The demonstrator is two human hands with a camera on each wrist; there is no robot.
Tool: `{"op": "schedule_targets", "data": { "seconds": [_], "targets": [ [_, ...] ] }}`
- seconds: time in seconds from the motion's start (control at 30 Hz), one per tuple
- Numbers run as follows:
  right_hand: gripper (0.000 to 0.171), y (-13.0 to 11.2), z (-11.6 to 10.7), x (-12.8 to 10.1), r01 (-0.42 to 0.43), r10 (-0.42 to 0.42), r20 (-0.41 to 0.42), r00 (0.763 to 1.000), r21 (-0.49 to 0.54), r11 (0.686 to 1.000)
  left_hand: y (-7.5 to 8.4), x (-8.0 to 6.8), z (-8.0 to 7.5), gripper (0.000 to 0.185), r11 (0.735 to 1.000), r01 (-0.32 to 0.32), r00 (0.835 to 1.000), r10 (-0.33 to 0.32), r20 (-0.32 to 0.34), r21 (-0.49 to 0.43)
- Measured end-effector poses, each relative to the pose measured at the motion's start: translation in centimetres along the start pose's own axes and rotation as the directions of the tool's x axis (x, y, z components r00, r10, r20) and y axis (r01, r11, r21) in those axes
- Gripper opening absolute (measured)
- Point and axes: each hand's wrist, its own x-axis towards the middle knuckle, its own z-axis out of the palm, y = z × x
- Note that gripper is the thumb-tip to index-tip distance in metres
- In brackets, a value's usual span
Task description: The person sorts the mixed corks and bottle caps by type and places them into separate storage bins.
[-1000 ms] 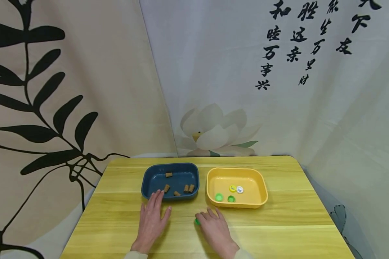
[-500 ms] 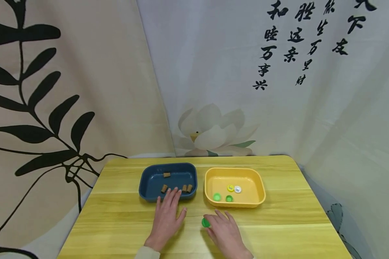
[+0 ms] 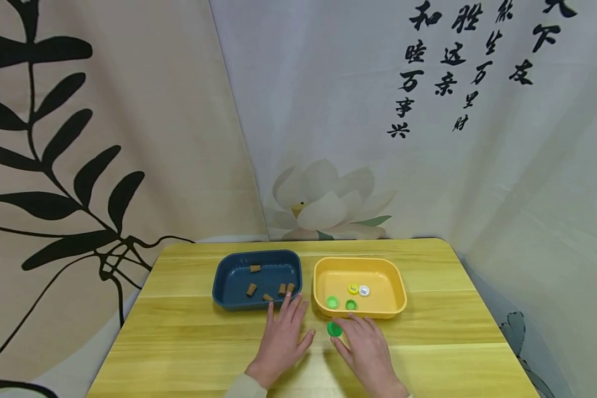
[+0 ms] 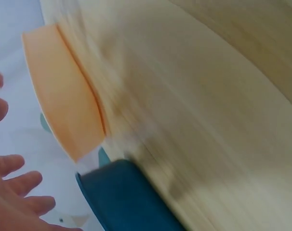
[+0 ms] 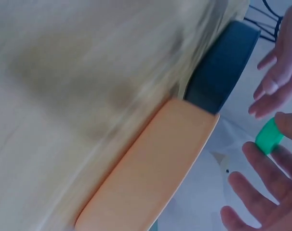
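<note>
My right hand (image 3: 350, 334) pinches a green bottle cap (image 3: 334, 329) between thumb and finger, just in front of the yellow tray (image 3: 385, 298). The right wrist view shows the same green cap (image 5: 270, 136) held at my fingertips. Inside the yellow tray lie two green caps (image 3: 332, 302), a yellow cap (image 3: 353, 288) and a white cap (image 3: 364, 290). My left hand (image 3: 284, 331) is spread flat over the table, its fingertips at the front right corner of the blue tray (image 3: 234, 279). Several brown corks (image 3: 251, 289) lie in the blue tray.
The two trays stand side by side on a yellow wooden table (image 3: 179, 342) with rounded far corners. Printed cloth (image 3: 328, 138) hangs close behind and to both sides. Both wrist views are blurred, showing the yellow tray (image 4: 64, 106) and the blue tray (image 4: 126, 197) from outside.
Both hands have slid to the right and a little forward. The green cap has travelled with my right hand, closer to the yellow tray's front wall.
</note>
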Motion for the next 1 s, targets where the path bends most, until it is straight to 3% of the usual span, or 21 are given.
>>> {"op": "schedule_targets", "data": {
  "seconds": [0.23,0.5,0.77,1.0],
  "targets": [
    [0.051,1.8,-0.5,0.8,-0.029,0.029,-0.065,0.997,-0.001,1.000,1.7,0.6,0.8,0.078,0.996,-0.017,0.995,0.009,0.098,0.082],
    [0.046,3.8,-0.4,2.4,-0.056,0.056,-0.113,0.992,0.005,0.998,3.1,1.0,1.8,0.081,0.988,-0.052,0.991,0.033,0.133,0.145],
    [0.043,5.3,0.7,4.6,-0.172,0.172,-0.017,0.985,0.010,0.985,3.3,0.8,2.5,0.081,0.988,-0.050,0.986,0.025,0.166,0.146],
    [0.036,6.3,2.8,6.6,-0.167,0.168,0.074,0.983,-0.019,0.986,3.4,0.8,2.6,0.079,0.988,-0.046,0.981,0.017,0.192,0.150]
  ]
}}
